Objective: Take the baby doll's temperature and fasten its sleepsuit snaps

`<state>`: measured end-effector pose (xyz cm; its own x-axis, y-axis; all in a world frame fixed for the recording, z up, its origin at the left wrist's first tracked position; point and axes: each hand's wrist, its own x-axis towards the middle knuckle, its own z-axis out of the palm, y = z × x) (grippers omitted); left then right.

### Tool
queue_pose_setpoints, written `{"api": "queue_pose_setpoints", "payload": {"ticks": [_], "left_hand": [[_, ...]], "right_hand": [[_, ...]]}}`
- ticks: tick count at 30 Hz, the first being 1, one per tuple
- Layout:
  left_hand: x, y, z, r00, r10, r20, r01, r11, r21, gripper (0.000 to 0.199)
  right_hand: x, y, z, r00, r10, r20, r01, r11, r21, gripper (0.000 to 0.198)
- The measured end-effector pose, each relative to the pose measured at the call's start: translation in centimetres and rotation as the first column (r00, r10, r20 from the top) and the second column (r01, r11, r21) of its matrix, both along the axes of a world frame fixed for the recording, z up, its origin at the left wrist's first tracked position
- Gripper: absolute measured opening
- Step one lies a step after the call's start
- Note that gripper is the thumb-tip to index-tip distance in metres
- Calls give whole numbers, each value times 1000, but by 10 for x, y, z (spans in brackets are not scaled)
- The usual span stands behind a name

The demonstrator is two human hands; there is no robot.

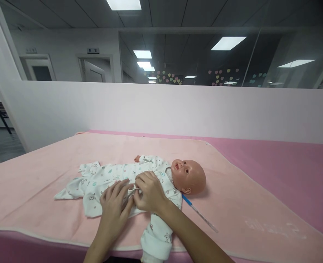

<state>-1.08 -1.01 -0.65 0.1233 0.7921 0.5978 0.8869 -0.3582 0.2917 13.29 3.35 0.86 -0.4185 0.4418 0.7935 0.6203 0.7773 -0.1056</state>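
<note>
A baby doll (pixel 192 177) lies on its back, its head to the right, dressed in a white patterned baby outfit (pixel 106 175). Both my hands are at the side of its body. With fingers bent, my left hand (pixel 116 199) pinches the edge of the cloth near the waist. Right beside it, my right hand (pixel 150 190) grips a gathered bit of the same cloth, perhaps a tie, between thumb and fingers. The doll's near sleeve (pixel 157 237) hangs toward me under my right forearm. The outfit's legs spread to the left.
A thin stick with a blue end (pixel 201 213), like a thermometer or pen, lies below the doll's head. Under everything is a peach pad (pixel 232 204) on a pink surface (pixel 287 164). A white partition (pixel 177 109) with glass above stands behind.
</note>
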Motion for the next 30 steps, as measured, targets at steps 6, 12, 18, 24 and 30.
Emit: {"api": "queue_pose_setpoints", "payload": {"ticks": [6,12,18,24,30], "left_hand": [[0,-1,-1,1000,2,-11,-2,1000,13,29],[0,1,-1,999,16,-43,-15,1000,14,29],[2,1,-2,995,43,-95,-40,999,32,39],[3,2,-1,992,47,-117,-42,998,50,42],[3,3,-1,993,43,-113,-39,999,38,37]], "right_hand": [[0,0,1,998,-52,37,52,999,2,7],[0,0,1,994,-90,60,89,996,18,6],[0,-3,3,988,-111,110,109,994,29,7],[1,-5,6,980,-121,160,118,993,28,12],[1,-1,4,968,-144,207,129,988,84,6]]}}
